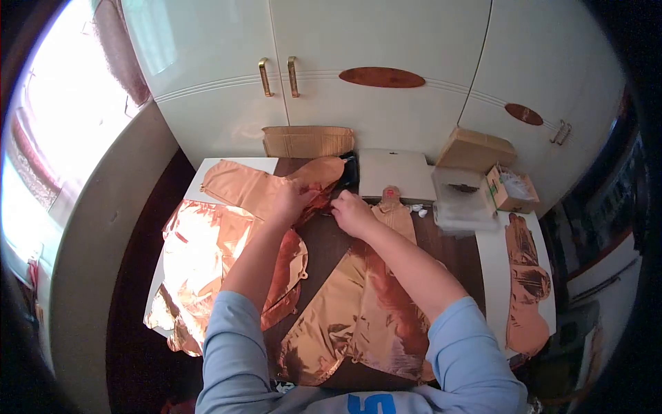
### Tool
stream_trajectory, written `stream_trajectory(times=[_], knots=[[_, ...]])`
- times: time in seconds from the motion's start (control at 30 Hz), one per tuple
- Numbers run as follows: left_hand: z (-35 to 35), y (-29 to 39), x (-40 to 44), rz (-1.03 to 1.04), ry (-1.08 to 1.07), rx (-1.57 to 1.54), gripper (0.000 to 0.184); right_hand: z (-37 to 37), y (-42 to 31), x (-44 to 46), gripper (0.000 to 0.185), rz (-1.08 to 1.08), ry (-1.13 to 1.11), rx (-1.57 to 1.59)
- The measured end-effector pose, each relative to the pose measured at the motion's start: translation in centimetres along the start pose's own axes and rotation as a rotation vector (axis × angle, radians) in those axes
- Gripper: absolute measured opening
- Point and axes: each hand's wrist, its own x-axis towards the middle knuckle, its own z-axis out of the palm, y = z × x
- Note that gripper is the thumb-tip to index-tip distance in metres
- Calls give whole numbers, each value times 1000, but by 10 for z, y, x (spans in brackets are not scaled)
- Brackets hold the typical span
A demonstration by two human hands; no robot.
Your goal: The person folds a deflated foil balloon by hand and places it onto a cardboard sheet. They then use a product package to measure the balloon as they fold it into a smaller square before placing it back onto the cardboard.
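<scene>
My left hand (295, 200) is closed on the crumpled middle of a flat rose-gold foil balloon (238, 185), whose two ends spread left and right. Close beside it, my right hand (353, 214) has its fingers pinched together at the balloon's near right side; what they hold is too small and dark to make out. Under the left arm lies a larger shiny foil balloon (203, 238). Another flat foil balloon (358, 297) stretches below my right forearm toward the front of the table.
A folded foil balloon (527, 297) lies at the table's right edge. Along the back are a cardboard piece (308, 141), a pale flat box (393, 172), clear plastic packaging (462, 203) and a small open box (512, 188). White cabinets (386, 41) stand behind.
</scene>
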Motion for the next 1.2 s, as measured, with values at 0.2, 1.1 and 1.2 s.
stream_trajectory(times=[0.2, 1.1, 1.2], knots=[[-5, 9, -3, 86, 53, 220, 13, 2, -3, 3, 18, 24, 52, 46], [0, 14, -9, 81, -54, 314, 29, 8, -9, 16, 13, 31, 129, -21], [-1, 11, 2, -107, -12, 147, 29, 9, -12, 10, 12, -10, 124, -129]])
